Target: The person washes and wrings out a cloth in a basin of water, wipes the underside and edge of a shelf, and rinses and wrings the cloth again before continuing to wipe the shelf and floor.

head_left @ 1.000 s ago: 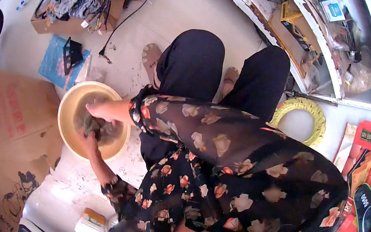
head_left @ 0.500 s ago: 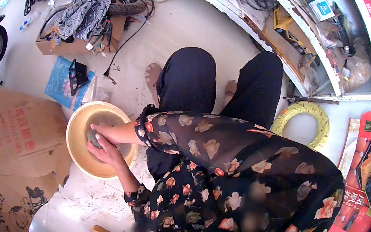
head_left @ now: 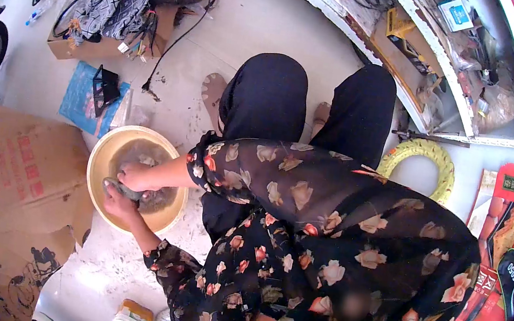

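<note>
A yellowish plastic basin (head_left: pixel 94 187) with cloudy grey water stands on the floor, and both of my hands are inside it. Between them is a small wet dark grey-green cloth (head_left: pixel 125 189), bunched up. My right hand (head_left: pixel 138 177) reaches over from the upper side, with its fingers closed on the cloth. From below, my left hand (head_left: pixel 118 201) grips the cloth's near end, thumb on top. Part of the cloth is hidden by my fingers.
A big cardboard box (head_left: pixel 10 185) stands close left of the basin. Beyond lie a blue plastic sheet (head_left: pixel 75 95), a black frame piece (head_left: pixel 104 90) and a carton (head_left: pixel 65 49) with grey patterned fabric. At right are a yellow tyre (head_left: pixel 395 157) and white shelving (head_left: pixel 347 32).
My hands have shifted slightly within the basin, the right one now more on top of the cloth and the left further to the left. The water looks greyer and more stirred.
</note>
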`<action>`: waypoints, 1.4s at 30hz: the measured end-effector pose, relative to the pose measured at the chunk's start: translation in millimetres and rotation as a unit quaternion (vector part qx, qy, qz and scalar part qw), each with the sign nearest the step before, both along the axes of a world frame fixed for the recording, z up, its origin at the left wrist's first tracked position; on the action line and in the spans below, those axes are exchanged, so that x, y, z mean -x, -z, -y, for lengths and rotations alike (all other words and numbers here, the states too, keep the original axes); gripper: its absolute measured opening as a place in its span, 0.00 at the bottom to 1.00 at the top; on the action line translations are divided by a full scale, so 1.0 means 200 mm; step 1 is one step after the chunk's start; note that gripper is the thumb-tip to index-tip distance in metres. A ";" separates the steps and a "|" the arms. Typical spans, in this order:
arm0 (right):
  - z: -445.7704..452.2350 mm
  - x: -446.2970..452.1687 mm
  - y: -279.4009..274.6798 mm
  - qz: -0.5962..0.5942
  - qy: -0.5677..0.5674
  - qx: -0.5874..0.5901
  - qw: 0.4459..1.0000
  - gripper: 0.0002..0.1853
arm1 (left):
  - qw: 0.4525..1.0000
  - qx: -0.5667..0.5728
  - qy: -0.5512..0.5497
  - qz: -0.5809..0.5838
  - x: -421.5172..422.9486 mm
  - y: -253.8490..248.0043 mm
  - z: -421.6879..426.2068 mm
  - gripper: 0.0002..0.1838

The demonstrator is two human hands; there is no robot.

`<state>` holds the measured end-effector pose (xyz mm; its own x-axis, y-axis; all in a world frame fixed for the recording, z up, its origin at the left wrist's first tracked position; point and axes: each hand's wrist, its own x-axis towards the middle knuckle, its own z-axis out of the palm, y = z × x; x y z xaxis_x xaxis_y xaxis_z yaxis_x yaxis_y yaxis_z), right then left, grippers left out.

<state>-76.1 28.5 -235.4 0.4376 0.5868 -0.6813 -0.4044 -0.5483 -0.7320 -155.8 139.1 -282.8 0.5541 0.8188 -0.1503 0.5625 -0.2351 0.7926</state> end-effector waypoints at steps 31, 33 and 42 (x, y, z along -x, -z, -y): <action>0.12 -0.43 0.35 -0.284 0.161 -0.013 0.945 0.39 | 0.953 -0.051 0.292 0.068 -0.27 -0.15 0.17 0.18; 0.07 -0.44 0.25 -0.321 0.237 -0.093 0.912 0.36 | 0.951 -0.046 0.288 0.106 -0.32 -0.21 0.22 0.17; 0.12 -0.17 0.39 -0.345 0.323 -0.218 0.854 0.27 | 0.954 -0.228 0.146 0.125 -0.21 -0.18 0.52 0.15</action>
